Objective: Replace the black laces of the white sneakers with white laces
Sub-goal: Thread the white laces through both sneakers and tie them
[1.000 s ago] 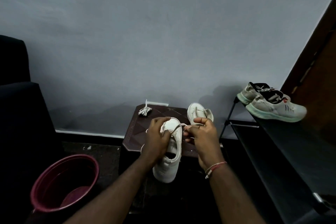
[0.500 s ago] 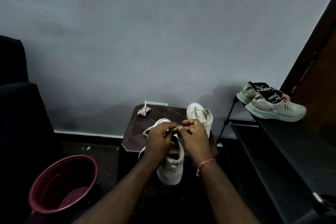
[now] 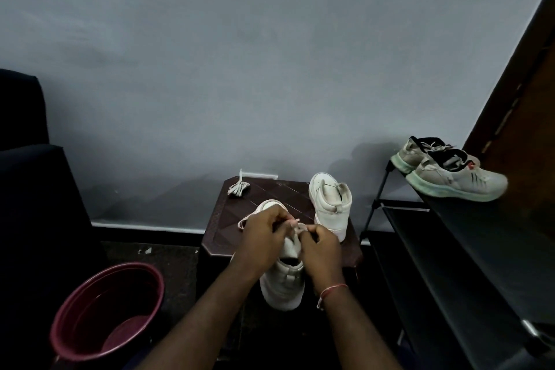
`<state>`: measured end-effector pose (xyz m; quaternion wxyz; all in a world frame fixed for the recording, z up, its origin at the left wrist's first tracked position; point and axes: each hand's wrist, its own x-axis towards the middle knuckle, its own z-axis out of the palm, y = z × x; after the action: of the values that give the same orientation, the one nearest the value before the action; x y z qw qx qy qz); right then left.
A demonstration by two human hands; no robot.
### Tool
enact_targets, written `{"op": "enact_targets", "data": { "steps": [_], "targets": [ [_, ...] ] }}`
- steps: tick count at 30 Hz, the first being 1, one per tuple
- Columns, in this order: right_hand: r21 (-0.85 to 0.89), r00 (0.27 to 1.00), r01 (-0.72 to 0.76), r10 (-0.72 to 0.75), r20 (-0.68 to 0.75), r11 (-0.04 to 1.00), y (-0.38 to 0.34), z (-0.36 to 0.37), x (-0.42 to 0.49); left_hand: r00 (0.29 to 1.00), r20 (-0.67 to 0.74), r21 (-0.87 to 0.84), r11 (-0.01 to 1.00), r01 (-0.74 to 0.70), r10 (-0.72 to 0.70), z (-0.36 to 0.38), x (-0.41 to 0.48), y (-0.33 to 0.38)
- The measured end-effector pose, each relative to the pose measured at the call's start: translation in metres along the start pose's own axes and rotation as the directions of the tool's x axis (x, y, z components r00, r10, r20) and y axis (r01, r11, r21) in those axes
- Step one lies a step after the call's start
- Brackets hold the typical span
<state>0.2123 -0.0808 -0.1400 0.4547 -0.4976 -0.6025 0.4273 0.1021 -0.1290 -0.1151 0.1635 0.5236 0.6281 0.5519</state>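
Note:
A white sneaker (image 3: 283, 285) lies heel toward me at the near edge of a small dark brown table (image 3: 222, 228). My left hand (image 3: 262, 237) and my right hand (image 3: 321, 249) meet over its tongue, each pinching part of a white lace (image 3: 297, 227). A loop of that lace (image 3: 244, 221) sticks out to the left of my left hand. The second white sneaker (image 3: 330, 204) stands on the table's right side, heel toward me. A bundled white lace (image 3: 238, 189) lies at the table's far left corner. No black lace is visible.
A maroon bucket (image 3: 105, 312) stands on the floor at lower left. A black shoe rack (image 3: 468, 249) at right carries a pair of grey-white running shoes (image 3: 450, 173). A dark chair (image 3: 33, 189) fills the left edge. A grey wall rises behind.
My right hand has moved left and down from beside the shoe to meet my left hand over the tongue. The sneaker has shifted slightly toward me.

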Motion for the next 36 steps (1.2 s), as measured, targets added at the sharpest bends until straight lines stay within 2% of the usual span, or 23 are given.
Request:
{"op": "enact_targets", "data": {
  "steps": [2,4,9,14,20,23,27,29,32,36],
  "targets": [
    [0.195,0.993,-0.092,0.103,-0.048,0.976,0.001,-0.001,-0.001,1.0,0.006,0.082,0.997,0.002,-0.002,0.007,-0.001,0.002],
    [0.344,0.986,-0.143,0.165,-0.035,0.928,0.0,-0.003,-0.005,0.999,-0.036,0.147,0.989,0.025,-0.019,0.015,-0.002,0.003],
    [0.479,0.977,-0.21,0.203,0.066,0.852,0.004,-0.006,-0.008,0.999,-0.031,0.395,0.918,0.031,-0.02,0.033,-0.007,0.008],
    [0.439,0.988,-0.152,0.121,0.098,0.885,0.005,-0.006,-0.011,0.999,0.003,0.545,0.838,0.027,-0.034,0.035,-0.009,0.008],
    [0.398,0.995,-0.096,0.079,0.06,0.912,0.01,0.001,-0.012,0.999,-0.032,0.442,0.896,0.042,-0.031,0.028,-0.006,0.003],
    [0.342,0.998,-0.051,0.037,0.047,0.939,0.012,0.001,-0.014,0.999,-0.017,0.459,0.888,0.038,-0.033,0.027,-0.006,0.002],
    [0.267,0.999,-0.005,-0.005,0.037,0.964,0.014,0.001,-0.012,0.998,-0.07,0.394,0.919,0.035,-0.008,0.027,-0.008,0.004],
    [0.24,0.998,0.003,-0.017,0.057,0.971,0.015,0.0,-0.012,0.997,-0.069,0.377,0.926,0.005,0.023,0.027,-0.008,0.004],
    [0.209,0.989,-0.004,-0.027,0.145,0.978,0.015,-0.003,-0.01,0.999,0.012,0.386,0.922,-0.035,0.032,0.023,-0.002,0.006],
    [0.245,0.974,-0.079,0.022,0.225,0.966,0.009,-0.009,-0.006,0.998,0.055,0.376,0.926,-0.041,0.022,0.017,0.004,0.007]
  ]
}}
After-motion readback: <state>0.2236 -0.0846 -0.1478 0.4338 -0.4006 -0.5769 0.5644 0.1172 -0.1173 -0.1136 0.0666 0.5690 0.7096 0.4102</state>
